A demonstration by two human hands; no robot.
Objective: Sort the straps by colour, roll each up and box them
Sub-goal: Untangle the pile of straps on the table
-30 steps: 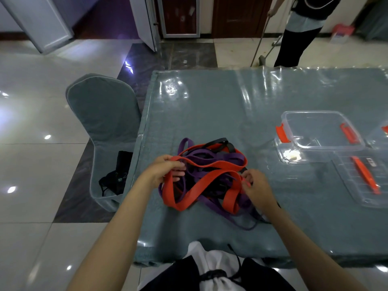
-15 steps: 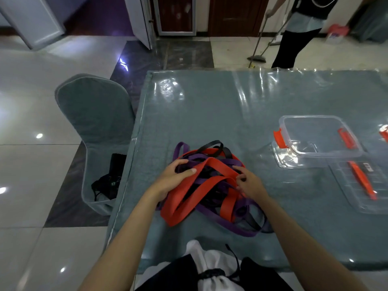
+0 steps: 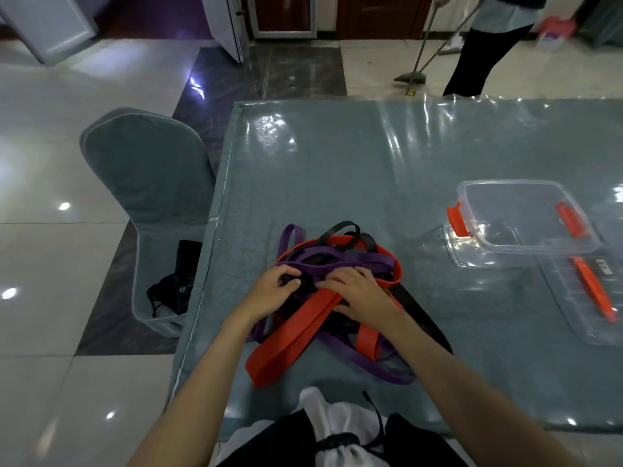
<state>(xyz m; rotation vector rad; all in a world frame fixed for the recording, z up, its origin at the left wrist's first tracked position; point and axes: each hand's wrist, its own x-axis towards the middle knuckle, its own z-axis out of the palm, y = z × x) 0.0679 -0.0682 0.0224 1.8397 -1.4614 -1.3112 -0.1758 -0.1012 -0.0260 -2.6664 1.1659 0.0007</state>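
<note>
A tangled pile of red straps [image 3: 286,338], purple straps [image 3: 337,259] and black straps [image 3: 340,229] lies on the teal table [image 3: 337,170], just in front of me. My left hand [image 3: 273,291] sits on the pile's left side with curled fingers pinching a purple strap. Close beside it, my right hand [image 3: 360,294] lies over the middle of the pile, its fingers and thumb around a wide red strap. To the right stands a clear box [image 3: 526,217] with orange clips, nothing inside it.
The box's clear lid [image 3: 586,298] with an orange clip lies near the table's right edge. A covered chair [image 3: 151,183] holding a black bag [image 3: 175,284] stands left of the table. A person with a broom [image 3: 488,45] moves beyond the far edge.
Both hands have moved inward from the pile's sides and now meet over its middle. The right hand has shifted up onto the wide red strap.
</note>
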